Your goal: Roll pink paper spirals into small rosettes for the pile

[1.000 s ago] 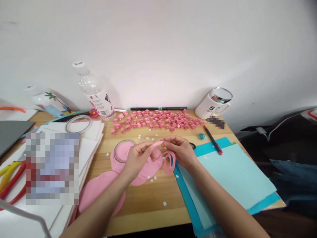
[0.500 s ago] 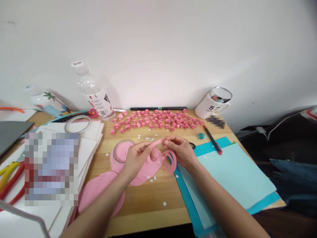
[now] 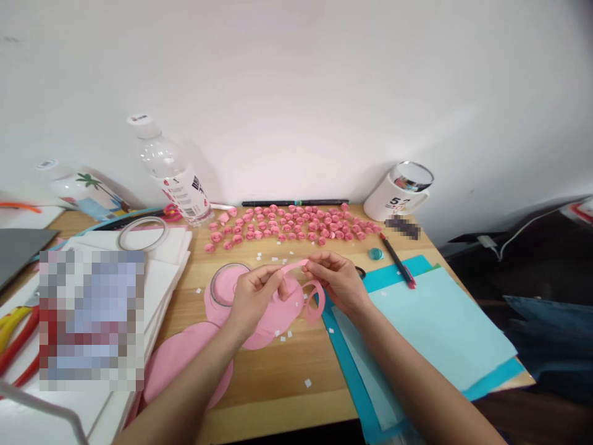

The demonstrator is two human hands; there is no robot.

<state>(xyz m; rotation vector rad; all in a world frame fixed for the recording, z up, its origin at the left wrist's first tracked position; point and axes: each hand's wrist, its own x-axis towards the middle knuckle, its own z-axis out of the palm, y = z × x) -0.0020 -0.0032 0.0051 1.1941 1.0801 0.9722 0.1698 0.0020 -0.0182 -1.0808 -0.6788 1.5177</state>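
Between my hands a curling pink paper strip (image 3: 295, 266) is stretched, its spiral tail hanging below my right hand. My left hand (image 3: 256, 294) pinches one part of it between thumb and fingers. With closed fingertips, my right hand (image 3: 337, 276) grips the strip's other part. Pink paper circles (image 3: 278, 318) lie on the table under my hands, with a ring (image 3: 213, 285) resting on them at the left. More pink paper circles (image 3: 185, 352) sit partly beneath my left forearm. Behind my hands spread many small rolled pink paper flowers (image 3: 282, 225).
Light blue paper sheets (image 3: 426, 340) lie at the right, below a pen (image 3: 397, 259) and a teal round item (image 3: 376, 254). A white mug (image 3: 393, 194) and a clear bottle (image 3: 173, 173) stand near the wall. Papers (image 3: 162, 272) and red-yellow-handled scissors (image 3: 21, 337) are at the left.
The hanging spiral tail has swung slightly left and changed shape. My hands stay nearly in place, still gripping the strip. The view has shifted slightly.
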